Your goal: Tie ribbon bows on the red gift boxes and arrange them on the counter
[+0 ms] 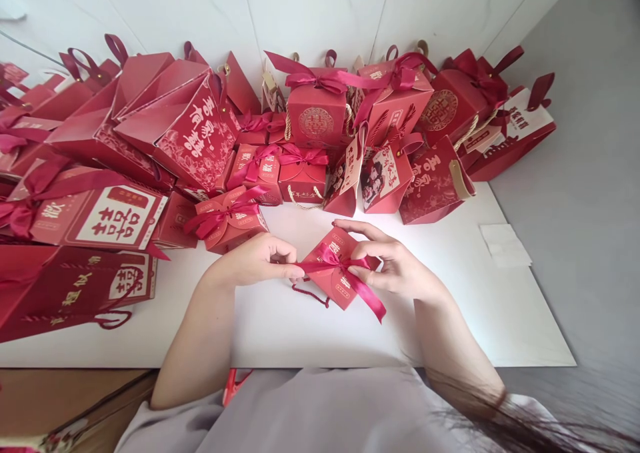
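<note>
A small red gift box (342,286) with gold lettering sits at an angle on the white table in front of me. Across its top runs a shiny crimson ribbon (369,294), knotted in the middle, one tail hanging toward me. My left hand (265,258) pinches the ribbon at the box's left side. On the right, my right hand (395,261) grips the ribbon near the knot between thumb and fingers, its index finger reaching round the far corner of the box. A dark red cord handle (311,294) lies at the box's left edge.
Another small red box with a bow (231,223) stands just beyond my left hand. Rows of red gift boxes (317,116) line the back against the wall, and larger ones (75,293) crowd the left. A folded white tissue (506,245) lies at the table's right edge.
</note>
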{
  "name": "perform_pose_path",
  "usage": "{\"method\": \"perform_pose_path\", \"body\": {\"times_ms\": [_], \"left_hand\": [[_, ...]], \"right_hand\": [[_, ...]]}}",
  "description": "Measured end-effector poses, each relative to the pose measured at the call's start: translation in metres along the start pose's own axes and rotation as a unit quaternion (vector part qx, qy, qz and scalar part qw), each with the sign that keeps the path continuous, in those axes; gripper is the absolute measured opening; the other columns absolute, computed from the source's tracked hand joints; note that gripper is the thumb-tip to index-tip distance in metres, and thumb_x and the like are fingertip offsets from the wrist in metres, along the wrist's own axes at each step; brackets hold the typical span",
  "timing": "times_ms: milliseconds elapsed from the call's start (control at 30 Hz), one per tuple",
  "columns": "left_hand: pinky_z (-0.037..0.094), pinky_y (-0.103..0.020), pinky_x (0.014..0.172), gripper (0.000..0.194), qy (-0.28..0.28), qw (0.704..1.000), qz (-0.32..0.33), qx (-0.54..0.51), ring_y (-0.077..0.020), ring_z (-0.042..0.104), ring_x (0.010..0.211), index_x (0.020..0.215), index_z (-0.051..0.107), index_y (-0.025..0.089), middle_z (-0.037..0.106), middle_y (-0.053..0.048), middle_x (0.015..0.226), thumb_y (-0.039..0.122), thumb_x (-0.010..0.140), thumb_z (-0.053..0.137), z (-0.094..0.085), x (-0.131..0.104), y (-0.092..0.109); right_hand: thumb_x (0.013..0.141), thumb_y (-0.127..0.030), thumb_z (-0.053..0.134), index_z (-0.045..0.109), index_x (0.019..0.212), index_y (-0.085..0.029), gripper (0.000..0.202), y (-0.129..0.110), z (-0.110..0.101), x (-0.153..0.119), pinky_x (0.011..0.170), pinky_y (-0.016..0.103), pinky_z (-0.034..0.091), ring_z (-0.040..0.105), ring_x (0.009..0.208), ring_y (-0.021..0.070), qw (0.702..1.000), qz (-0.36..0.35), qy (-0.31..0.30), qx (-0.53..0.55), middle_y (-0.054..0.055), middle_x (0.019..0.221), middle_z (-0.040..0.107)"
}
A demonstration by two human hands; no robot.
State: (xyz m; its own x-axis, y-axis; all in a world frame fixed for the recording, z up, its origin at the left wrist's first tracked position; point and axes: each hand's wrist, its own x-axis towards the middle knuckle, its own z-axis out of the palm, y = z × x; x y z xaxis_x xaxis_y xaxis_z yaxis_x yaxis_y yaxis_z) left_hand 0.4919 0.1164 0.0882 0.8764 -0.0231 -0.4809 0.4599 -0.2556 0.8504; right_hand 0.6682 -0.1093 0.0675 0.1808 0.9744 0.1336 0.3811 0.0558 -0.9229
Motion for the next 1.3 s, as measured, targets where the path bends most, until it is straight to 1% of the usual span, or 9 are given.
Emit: {"method": "perform_pose_path", "body": {"times_ms": [100,300,367,467,600,733,900,1100,1300], "left_hand": [[0.033,-0.021,0.053,0.037,-0.002,1.000,0.011,-0.004,-0.0097,0.052,0.059,0.061,0.059,0.013,0.064,-0.001,0.062,0.042,0.080,0.072,0.000,0.000,-0.001],[0.027,-0.021,0.048,0.041,-0.003,0.999,0.032,0.028,-0.0069,0.039,0.052,0.058,0.055,0.013,0.049,0.003,0.054,0.044,0.080,0.072,-0.003,0.000,-0.005],[0.028,-0.021,0.049,0.041,0.000,0.999,0.031,0.038,-0.0070,0.040,0.052,0.058,0.055,0.013,0.050,0.003,0.055,0.043,0.080,0.071,-0.004,0.000,-0.006],[0.033,-0.021,0.052,0.038,-0.009,0.999,0.019,0.041,-0.0089,0.048,0.057,0.065,0.061,0.012,0.061,-0.001,0.063,0.045,0.082,0.070,-0.004,0.000,-0.005],[0.040,-0.022,0.060,0.038,-0.022,0.999,0.010,0.022,-0.0125,0.057,0.066,0.072,0.066,0.012,0.068,-0.004,0.071,0.048,0.083,0.068,-0.003,0.000,-0.003],[0.033,-0.021,0.053,0.039,-0.024,0.999,0.004,0.028,-0.0092,0.047,0.058,0.067,0.063,0.013,0.058,0.001,0.062,0.048,0.082,0.070,-0.004,-0.002,-0.002],[0.026,-0.023,0.052,0.041,-0.031,0.997,0.015,0.069,-0.0080,0.036,0.056,0.064,0.060,0.013,0.044,0.004,0.057,0.049,0.083,0.068,-0.006,-0.002,-0.005],[0.024,-0.023,0.051,0.040,-0.039,0.995,0.047,0.083,-0.0079,0.032,0.055,0.064,0.062,0.014,0.041,0.004,0.056,0.048,0.083,0.068,-0.005,0.000,-0.007],[0.025,-0.023,0.050,0.041,-0.031,0.996,0.030,0.082,-0.0076,0.035,0.055,0.062,0.061,0.013,0.046,0.003,0.057,0.049,0.079,0.072,-0.007,0.000,-0.008]], "right_hand": [[0.089,-0.023,0.064,0.062,0.078,-0.022,0.012,-0.001,0.001,0.000,0.083,0.037,0.057,0.046,0.137,0.0291,1.000,0.004,0.008,-0.003,0.005,0.152,0.044],[0.086,-0.021,0.066,0.057,0.077,-0.023,0.014,0.001,0.003,0.000,0.103,0.048,0.048,0.047,0.136,0.0287,1.000,0.011,0.023,0.013,0.005,0.149,0.048],[0.086,-0.020,0.066,0.055,0.076,-0.023,0.015,0.001,0.003,0.000,0.107,0.049,0.044,0.047,0.135,0.0283,0.999,0.013,0.023,0.023,0.005,0.149,0.047],[0.089,-0.027,0.066,0.055,0.076,-0.023,0.017,0.000,0.004,0.000,0.111,0.048,0.040,0.048,0.134,0.0280,0.999,0.020,0.026,0.036,0.005,0.148,0.048],[0.097,-0.033,0.057,0.057,0.074,-0.022,0.025,0.001,0.009,0.002,0.111,0.044,0.040,0.052,0.131,0.0253,0.997,0.025,0.058,0.041,0.005,0.142,0.053],[0.098,-0.033,0.055,0.058,0.074,-0.022,0.027,0.004,0.013,0.003,0.107,0.043,0.043,0.057,0.124,0.0241,0.996,0.026,0.079,0.031,0.005,0.141,0.055],[0.098,-0.033,0.054,0.060,0.076,-0.023,0.025,0.004,0.013,0.002,0.111,0.044,0.041,0.054,0.130,0.0251,0.996,0.022,0.079,0.020,0.005,0.142,0.057],[0.098,-0.035,0.054,0.057,0.073,-0.023,0.029,0.004,0.014,0.003,0.109,0.044,0.042,0.057,0.127,0.0248,0.995,0.027,0.093,0.032,0.005,0.139,0.060],[0.099,-0.044,0.051,0.059,0.069,-0.022,0.038,0.004,0.010,0.004,0.106,0.042,0.044,0.059,0.122,0.0244,0.991,0.047,0.087,0.087,0.003,0.135,0.061]]}}
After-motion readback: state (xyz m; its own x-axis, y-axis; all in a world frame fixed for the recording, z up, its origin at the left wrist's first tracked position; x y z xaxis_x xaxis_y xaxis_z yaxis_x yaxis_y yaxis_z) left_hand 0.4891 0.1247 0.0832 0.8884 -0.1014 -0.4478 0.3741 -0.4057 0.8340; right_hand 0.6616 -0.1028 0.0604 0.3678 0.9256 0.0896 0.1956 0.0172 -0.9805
